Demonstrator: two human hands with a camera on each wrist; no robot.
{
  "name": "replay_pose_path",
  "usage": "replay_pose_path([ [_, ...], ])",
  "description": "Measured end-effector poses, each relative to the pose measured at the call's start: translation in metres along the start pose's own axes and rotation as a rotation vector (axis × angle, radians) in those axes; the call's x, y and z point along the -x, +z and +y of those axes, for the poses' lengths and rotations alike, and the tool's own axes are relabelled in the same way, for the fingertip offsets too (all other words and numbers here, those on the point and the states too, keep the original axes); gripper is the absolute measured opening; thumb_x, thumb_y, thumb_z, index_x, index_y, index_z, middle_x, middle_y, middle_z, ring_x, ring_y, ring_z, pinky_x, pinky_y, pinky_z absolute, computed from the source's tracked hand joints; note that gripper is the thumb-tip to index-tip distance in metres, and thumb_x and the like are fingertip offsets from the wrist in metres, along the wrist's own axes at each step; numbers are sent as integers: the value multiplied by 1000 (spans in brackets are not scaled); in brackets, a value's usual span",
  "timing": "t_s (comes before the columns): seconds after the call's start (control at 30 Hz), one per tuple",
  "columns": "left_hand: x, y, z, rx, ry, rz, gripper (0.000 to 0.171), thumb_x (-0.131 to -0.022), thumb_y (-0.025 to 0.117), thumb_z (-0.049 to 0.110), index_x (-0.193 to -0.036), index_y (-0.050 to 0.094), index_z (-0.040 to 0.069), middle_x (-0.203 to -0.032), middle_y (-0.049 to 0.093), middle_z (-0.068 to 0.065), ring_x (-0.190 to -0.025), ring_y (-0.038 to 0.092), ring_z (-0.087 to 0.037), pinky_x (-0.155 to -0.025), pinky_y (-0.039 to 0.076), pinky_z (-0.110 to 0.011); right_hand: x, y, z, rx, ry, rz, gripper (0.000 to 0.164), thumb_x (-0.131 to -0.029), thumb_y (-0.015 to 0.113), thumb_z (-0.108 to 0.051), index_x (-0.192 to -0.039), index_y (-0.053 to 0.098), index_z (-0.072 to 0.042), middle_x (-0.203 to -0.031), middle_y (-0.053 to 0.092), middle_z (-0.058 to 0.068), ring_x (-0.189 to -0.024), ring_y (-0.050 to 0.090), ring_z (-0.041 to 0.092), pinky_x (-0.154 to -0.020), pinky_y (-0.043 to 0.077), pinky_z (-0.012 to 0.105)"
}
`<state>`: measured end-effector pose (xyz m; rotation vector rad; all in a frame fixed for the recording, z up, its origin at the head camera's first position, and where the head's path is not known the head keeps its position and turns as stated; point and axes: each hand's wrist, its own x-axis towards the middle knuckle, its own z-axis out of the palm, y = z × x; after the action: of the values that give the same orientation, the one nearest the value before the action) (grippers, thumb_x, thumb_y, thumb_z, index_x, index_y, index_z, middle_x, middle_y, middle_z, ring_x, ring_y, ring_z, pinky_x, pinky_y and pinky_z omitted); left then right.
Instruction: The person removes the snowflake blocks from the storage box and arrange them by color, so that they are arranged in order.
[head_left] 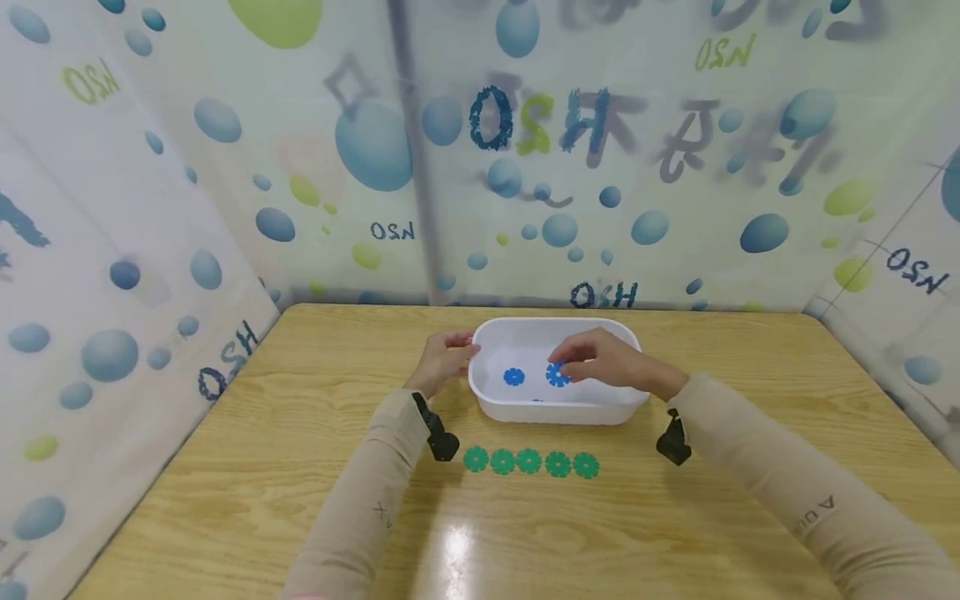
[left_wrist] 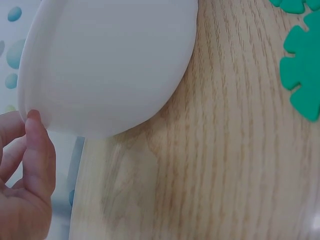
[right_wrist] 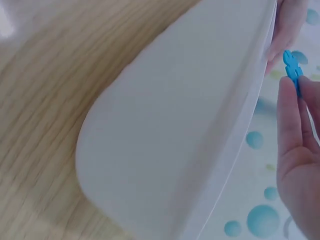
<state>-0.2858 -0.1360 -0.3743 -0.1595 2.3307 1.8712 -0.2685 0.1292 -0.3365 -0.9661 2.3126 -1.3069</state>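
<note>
A white plastic tub [head_left: 555,412] stands on the wooden table. My left hand [head_left: 442,362] grips its left end, thumb and fingers pinching the rim, as the left wrist view also shows. Over the tub's right half, my right hand [head_left: 603,360] pinches a blue notched disc [head_left: 556,377] between thumb and fingertips. In the right wrist view that blue disc [right_wrist: 291,67] appears edge-on, above the rim. Another blue disc [head_left: 513,377] lies inside the tub, and a sliver of a third [head_left: 537,401] peeks over the near wall.
In front of the tub several green notched discs [head_left: 528,461] lie in a row on the table [head_left: 247,467]. A patterned curtain [head_left: 465,242] hangs behind the table's far edge, with more of it to the sides. Both forearms reach in past the row.
</note>
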Motion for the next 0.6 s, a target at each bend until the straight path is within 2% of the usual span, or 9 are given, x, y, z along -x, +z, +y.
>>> replay_pose_path([
  [0.13,2,-1,1,2,3,3,29,-85,59,9,-114,59,8,-105,51,-10,-90,53,-21,-67,53,-30,-3,14,-11,-13,-37,-24,18,-84,58,-2,-100,61,5,-95,62,13,-80,61,19,-71,52,28],
  [0.33,4,0,1,7,20,-3,29,-85,59,8,-114,59,6,-104,52,-11,-93,53,-26,-67,54,-32,-4,45,-25,-34,-62,-119,15,-83,60,-4,-96,62,2,-87,63,7,-79,59,16,-74,51,27],
  [0.43,3,0,1,23,35,-12,31,-85,59,7,-115,58,4,-105,51,-13,-97,53,-29,-67,53,-33,-4,63,-25,-50,-65,-165,13,-83,60,-4,-94,63,1,-86,63,4,-77,57,12,-74,50,26],
  [0.6,4,-1,1,20,35,-15,32,-85,58,9,-117,57,4,-106,51,-12,-96,53,-28,-68,53,-32,-3,91,-19,-55,-50,-226,12,-83,60,-4,-94,63,-1,-87,62,1,-77,56,9,-73,49,23],
])
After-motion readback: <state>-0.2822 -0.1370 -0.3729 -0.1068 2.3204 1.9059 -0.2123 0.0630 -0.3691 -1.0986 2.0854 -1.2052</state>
